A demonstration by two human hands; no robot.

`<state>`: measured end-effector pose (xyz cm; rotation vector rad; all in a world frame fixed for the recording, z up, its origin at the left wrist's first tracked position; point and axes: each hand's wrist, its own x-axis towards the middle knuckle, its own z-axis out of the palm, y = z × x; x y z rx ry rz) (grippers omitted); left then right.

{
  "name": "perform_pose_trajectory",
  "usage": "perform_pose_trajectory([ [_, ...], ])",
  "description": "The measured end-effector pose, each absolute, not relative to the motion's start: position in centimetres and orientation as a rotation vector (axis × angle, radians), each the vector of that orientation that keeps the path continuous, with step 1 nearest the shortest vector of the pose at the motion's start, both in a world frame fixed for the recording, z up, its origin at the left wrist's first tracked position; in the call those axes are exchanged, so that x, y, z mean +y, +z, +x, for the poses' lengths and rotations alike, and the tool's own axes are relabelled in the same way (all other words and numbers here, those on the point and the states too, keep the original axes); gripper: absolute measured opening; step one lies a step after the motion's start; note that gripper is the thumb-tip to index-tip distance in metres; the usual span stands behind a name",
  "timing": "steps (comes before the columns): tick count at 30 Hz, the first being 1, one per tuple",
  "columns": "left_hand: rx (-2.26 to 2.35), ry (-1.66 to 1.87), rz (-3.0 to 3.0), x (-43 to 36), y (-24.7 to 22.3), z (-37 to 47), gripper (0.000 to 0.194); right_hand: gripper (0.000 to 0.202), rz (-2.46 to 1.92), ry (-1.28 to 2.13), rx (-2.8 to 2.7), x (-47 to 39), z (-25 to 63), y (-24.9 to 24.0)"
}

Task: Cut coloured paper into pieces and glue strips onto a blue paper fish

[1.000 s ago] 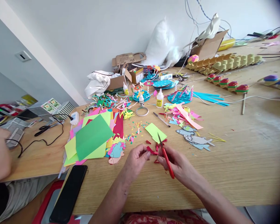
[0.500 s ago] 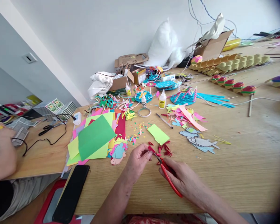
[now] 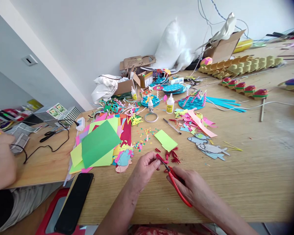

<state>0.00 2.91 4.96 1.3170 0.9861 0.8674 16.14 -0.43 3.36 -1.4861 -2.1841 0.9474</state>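
Between thumb and fingers, my left hand [image 3: 147, 168] pinches a small piece of red paper [image 3: 160, 157]. My right hand [image 3: 186, 184] is wrapped round the red handles of a pair of scissors [image 3: 175, 183], whose blades touch the red piece. Small red cut pieces [image 3: 175, 160] lie just beyond the scissors. A lime-green paper card [image 3: 165, 140] is behind them. Paper fish cutouts lie left [image 3: 124, 160] and right [image 3: 212, 149] of my hands.
A black phone [image 3: 74, 202] lies at the front left, beside stacked coloured paper [image 3: 100, 143]. Glue bottle [image 3: 170, 104], pen [image 3: 172, 126], tape ring [image 3: 151, 117] and paper scraps [image 3: 198, 120] stand or lie farther back. Another person's arm [image 3: 2, 160] is at far left.
The whole view has shifted very slightly. Both hands keep nearly the same pose, with the scissors' blades still at the red piece.
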Motion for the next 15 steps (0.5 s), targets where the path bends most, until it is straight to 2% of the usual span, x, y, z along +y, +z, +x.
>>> perform_pose_trajectory([
  [15,1.020,0.857,1.384,2.90,4.67,-0.29,0.019,0.032,-1.488,0.948,-2.177,-0.53,16.05,3.19],
])
